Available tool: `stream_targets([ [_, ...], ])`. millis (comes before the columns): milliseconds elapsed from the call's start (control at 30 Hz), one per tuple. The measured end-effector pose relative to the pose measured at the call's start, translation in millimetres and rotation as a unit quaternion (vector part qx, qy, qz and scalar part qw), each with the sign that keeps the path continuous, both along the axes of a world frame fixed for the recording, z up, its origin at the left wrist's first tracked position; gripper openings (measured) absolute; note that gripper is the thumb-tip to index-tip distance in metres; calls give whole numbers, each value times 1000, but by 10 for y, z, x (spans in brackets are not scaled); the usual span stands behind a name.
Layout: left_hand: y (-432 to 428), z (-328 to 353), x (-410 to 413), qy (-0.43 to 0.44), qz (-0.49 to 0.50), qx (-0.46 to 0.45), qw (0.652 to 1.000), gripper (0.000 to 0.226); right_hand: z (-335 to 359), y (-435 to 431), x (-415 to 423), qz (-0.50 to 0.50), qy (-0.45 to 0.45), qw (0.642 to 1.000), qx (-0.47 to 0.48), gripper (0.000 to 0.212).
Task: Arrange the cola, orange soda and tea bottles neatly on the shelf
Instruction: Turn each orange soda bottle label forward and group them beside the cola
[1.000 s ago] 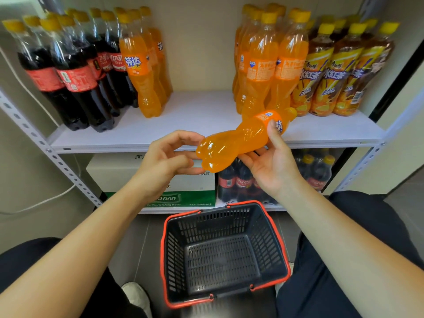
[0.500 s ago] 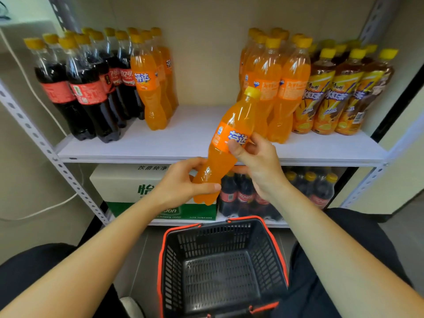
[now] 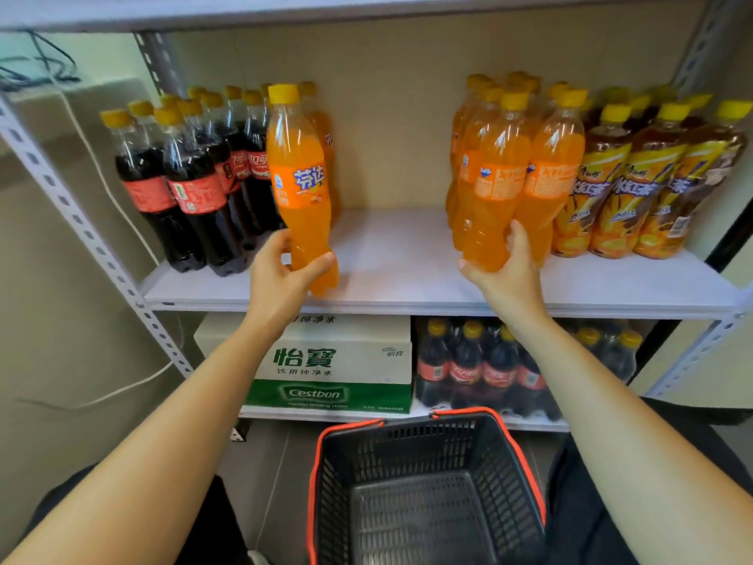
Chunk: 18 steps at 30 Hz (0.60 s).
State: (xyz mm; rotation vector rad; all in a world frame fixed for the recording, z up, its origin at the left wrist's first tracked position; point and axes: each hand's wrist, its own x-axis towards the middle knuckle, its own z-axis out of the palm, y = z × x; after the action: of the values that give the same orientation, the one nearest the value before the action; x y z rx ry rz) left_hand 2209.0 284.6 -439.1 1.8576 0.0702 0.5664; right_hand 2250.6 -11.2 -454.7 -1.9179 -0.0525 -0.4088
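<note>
My left hand [image 3: 281,271] grips the lower part of an upright orange soda bottle [image 3: 300,185], whose base rests at the front of the white shelf [image 3: 391,263], just right of the cola bottles [image 3: 191,185]. More orange soda stands behind it. My right hand [image 3: 505,263] wraps the base of the front orange soda bottle [image 3: 493,185] in the right-hand orange group. Tea bottles [image 3: 648,185] with yellow labels stand at the far right.
A black basket with a red rim [image 3: 428,483] sits on the floor below my arms, with nothing in it. The lower shelf holds a green and white water carton [image 3: 334,369] and packed cola bottles [image 3: 481,369]. Perforated grey uprights [image 3: 81,230] flank the shelf.
The orange soda bottle went from both hands in front of the shelf to upright on the shelf's left side in my left hand. My right hand let go and took a bottle on the right.
</note>
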Motion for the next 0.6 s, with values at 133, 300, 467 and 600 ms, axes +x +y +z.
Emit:
stream_targets([
  [133, 175, -88, 157, 11, 72, 29, 997, 55, -4, 8, 91, -35, -11, 999, -7, 85],
  [300, 256, -169, 360, 18, 106, 36, 994, 50, -98, 127, 119, -84, -18, 994, -71, 75],
  [467, 344, -161, 508, 13, 131, 55, 990, 51, -104, 210, 185, -61, -25, 997, -38, 68],
  [600, 419, -130, 599, 44, 126, 47, 990, 62, -105, 240, 225, -36, -9, 999, -32, 64],
])
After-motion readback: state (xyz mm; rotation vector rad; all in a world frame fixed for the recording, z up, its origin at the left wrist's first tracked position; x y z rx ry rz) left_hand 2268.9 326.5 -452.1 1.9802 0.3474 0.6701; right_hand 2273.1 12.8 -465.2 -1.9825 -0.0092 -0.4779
